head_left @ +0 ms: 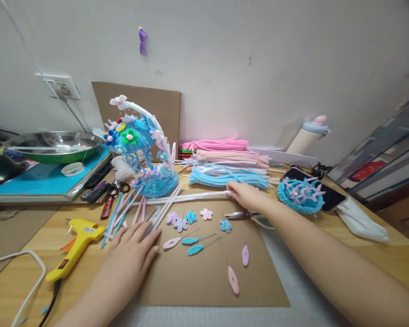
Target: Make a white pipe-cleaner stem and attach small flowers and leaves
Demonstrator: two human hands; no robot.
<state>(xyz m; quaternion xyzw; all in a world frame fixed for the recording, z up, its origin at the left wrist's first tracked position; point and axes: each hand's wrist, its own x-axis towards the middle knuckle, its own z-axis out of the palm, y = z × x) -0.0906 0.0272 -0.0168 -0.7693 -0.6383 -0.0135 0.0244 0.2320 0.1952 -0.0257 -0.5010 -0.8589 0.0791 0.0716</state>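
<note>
My left hand (134,247) lies flat with its fingers spread at the left edge of the cardboard sheet (204,281), fingertips at a clear ruler (153,215) and several loose pipe cleaners (168,206). My right hand (241,196) reaches across and pinches the right end of long white pipe cleaners (201,196), just in front of a blue pipe cleaner bundle (218,177). Pliers (238,215) lie below that wrist. Small pipe cleaner flowers (191,217) and wire-stemmed leaves (195,249) are spread on the cardboard between my hands.
A decorated blue jellyfish-like pipe cleaner piece (132,136) stands behind. To the left are a yellow glue gun (78,247), scissors (118,187) and a metal bowl (54,145). On the right, a blue fuzzy piece (300,195) sits by a phone (332,195) and a bottle (306,136).
</note>
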